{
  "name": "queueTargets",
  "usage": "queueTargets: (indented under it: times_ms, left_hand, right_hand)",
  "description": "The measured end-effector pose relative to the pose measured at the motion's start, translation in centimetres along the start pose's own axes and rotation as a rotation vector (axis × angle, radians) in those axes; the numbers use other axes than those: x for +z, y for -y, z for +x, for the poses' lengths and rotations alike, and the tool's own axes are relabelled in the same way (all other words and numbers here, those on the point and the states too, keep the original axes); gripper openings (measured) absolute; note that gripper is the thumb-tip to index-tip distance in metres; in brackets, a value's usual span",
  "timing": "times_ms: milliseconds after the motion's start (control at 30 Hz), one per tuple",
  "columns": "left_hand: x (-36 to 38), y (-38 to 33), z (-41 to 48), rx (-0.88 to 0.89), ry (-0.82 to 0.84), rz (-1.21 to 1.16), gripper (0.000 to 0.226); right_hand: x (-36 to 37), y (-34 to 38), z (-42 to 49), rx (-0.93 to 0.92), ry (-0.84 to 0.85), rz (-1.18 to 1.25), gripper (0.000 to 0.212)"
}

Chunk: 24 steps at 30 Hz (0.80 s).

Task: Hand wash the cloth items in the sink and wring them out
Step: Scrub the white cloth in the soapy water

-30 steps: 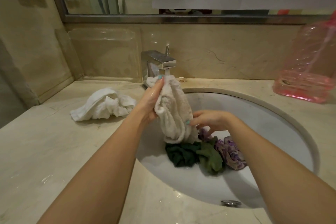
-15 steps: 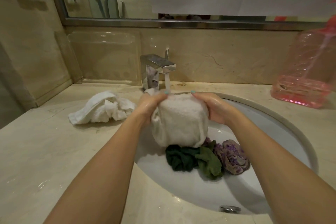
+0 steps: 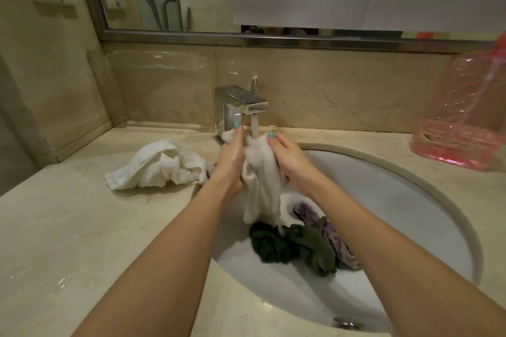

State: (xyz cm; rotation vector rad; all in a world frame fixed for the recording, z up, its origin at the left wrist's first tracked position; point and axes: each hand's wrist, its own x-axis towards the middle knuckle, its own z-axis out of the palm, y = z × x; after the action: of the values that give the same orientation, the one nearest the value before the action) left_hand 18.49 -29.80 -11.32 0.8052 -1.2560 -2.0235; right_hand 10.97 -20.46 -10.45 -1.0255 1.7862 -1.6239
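A wet white cloth hangs bunched between my two hands over the white sink, its top under the water running from the chrome tap. My left hand grips its left side, and my right hand grips its right side. Below it in the basin lie a dark green cloth, an olive green cloth and a purple patterned cloth near the drain.
A crumpled white towel lies on the marble counter left of the sink. A pink plastic bottle stands at the back right. A clear shelf and a mirror are on the wall behind.
The cloth was held spread wide between my hands; now both hands have closed together and bunch it into a narrow hanging bundle under the tap stream.
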Motion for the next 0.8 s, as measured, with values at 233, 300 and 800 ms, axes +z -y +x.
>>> queueTargets:
  times_ms: [233, 300, 800]
  left_hand:
    - [2.9, 1.3, -2.2, 0.081, -0.108, 0.221, 0.043]
    - [4.4, 2.3, -3.3, 0.11, -0.022, 0.287, 0.04]
    - [4.2, 1.5, -3.7, 0.268, 0.034, 0.446, 0.038]
  right_hand:
    - [1.8, -0.3, 1.2, 0.042, -0.371, -0.251, 0.042]
    - [0.5, -0.4, 1.5, 0.14, -0.511, -0.131, 0.038]
    - [0.2, -0.2, 0.7, 0.109, -0.425, -0.111, 0.033]
